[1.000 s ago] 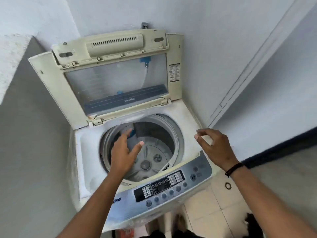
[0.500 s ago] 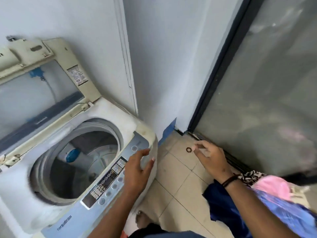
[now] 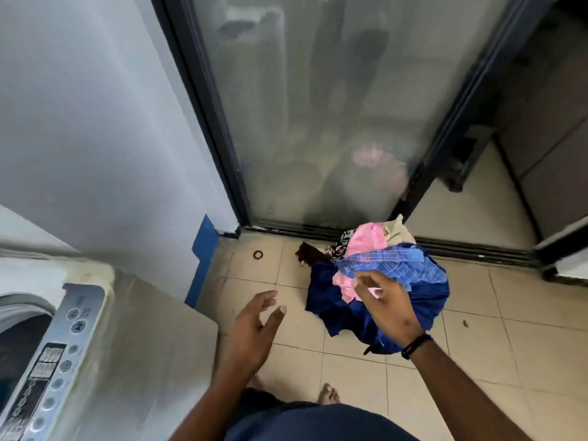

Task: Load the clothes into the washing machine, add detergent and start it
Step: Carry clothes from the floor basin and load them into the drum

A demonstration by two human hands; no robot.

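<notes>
At the floor's left edge stands one washer (image 3: 79, 345), its drum mouth just showing. The left hand (image 3: 251, 332) hangs over bare tiles, fingers spread, gripping nothing. The right hand (image 3: 388, 300) reaches over the single clothes pile (image 3: 397, 275), fingers loose and not yet closed on cloth; whether they touch it is unclear. The pile lies by the sliding door's (image 3: 334, 106) track, right of one small ring (image 3: 258, 254). Loading seems to be the step in hand; next, gather the garments and carry them left
</notes>
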